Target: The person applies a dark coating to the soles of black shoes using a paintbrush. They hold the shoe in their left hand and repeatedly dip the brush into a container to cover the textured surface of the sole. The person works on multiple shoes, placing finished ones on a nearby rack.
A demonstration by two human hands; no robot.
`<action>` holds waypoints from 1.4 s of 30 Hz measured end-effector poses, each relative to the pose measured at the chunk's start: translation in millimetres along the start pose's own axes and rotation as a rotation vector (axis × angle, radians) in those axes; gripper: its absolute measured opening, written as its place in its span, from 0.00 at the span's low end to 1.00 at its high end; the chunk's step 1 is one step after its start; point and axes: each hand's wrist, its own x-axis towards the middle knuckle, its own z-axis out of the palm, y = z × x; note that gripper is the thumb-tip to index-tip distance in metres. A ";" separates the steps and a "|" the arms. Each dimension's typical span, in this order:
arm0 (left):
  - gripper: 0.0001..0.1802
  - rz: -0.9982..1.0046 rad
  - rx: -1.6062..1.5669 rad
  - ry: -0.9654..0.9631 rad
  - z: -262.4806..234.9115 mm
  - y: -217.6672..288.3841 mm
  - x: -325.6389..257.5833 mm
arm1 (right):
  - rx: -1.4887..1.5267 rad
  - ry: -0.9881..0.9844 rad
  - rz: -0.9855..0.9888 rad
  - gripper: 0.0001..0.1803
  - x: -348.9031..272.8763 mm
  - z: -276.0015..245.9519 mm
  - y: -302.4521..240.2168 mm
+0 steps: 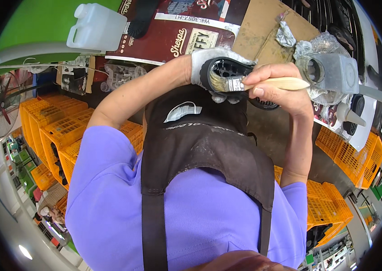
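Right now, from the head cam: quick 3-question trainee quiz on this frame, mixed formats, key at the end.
1. True or false: the right hand holds a wooden-handled brush.
2. The left hand wears: A) a pale work glove B) nothing C) a black mitten.
3. Fill in: the brush bristles touch a black shoe ____ held in the left hand.

Key: 1 true. 2 A. 3 sole. Also in view: a white jerrycan and orange crates.
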 end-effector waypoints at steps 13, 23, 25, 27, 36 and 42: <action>0.21 0.204 0.426 -0.074 -32.8 -12.1 9.1 | -0.195 -0.406 -0.055 0.10 19.4 -29.4 -4.7; 0.26 0.395 -0.053 0.217 3.3 11.9 3.2 | -0.171 0.255 -0.257 0.13 -48.1 -54.8 -6.1; 0.26 0.506 -0.511 0.029 -3.5 13.1 14.9 | 0.067 0.496 -0.379 0.16 -54.5 -44.2 7.5; 0.30 0.940 0.254 0.297 6.1 7.0 21.1 | 0.147 0.654 -0.485 0.19 -48.5 -23.6 14.7; 0.28 1.034 0.840 0.716 49.7 9.6 19.7 | -0.036 0.937 -0.596 0.11 -13.9 41.7 17.6; 0.19 0.866 0.794 0.533 25.0 -19.1 30.6 | 0.108 0.857 -0.438 0.09 0.8 67.2 4.9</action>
